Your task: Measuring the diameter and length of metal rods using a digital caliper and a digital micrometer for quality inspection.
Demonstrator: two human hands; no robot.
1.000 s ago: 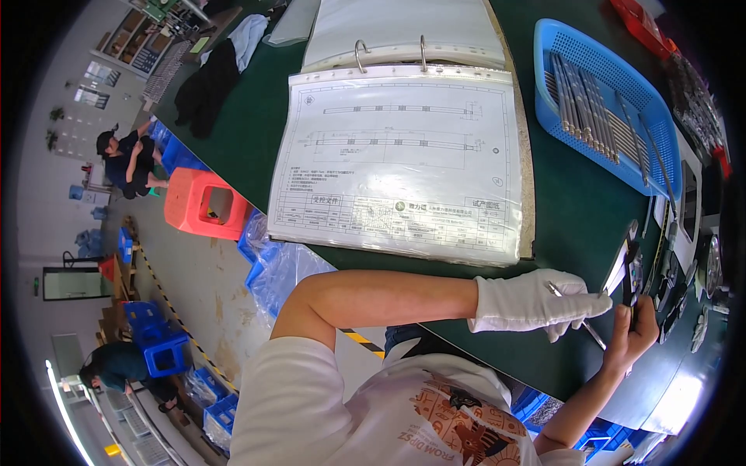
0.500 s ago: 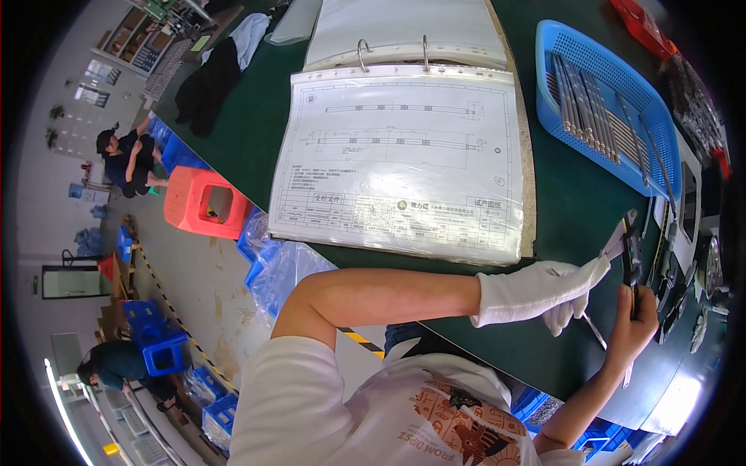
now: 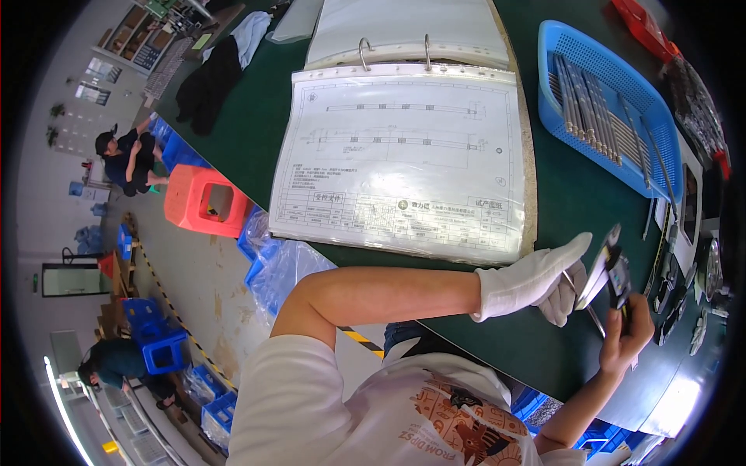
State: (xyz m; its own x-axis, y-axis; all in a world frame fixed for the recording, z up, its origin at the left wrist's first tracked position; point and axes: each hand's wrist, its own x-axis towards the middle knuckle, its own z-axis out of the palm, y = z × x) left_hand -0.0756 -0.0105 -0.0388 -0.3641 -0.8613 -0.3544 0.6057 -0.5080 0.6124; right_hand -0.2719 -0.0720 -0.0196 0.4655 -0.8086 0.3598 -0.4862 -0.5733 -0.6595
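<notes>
While the gloved left hand (image 3: pixel 536 283) retains a thin metal rod (image 3: pixel 596 320) in its curled lower fingers, one finger extends free toward the tool. The bare right hand (image 3: pixel 626 342) grips a black-and-silver caliper (image 3: pixel 618 278) by its body, thumb and fingers closed on it. From where I stand, the caliper's jaws lie beside the rod; I cannot tell whether they touch it. The step in hand appears to be gauging the rod; the next move calls for squaring the jaws to it and a steady hold while reading. Beyond the hands, on the green worktable (image 3: pixel 561 203), lie an open binder drawing (image 3: pixel 404 182) and a blue basket (image 3: pixel 602 50) of similar rods (image 3: pixel 584 105).
</notes>
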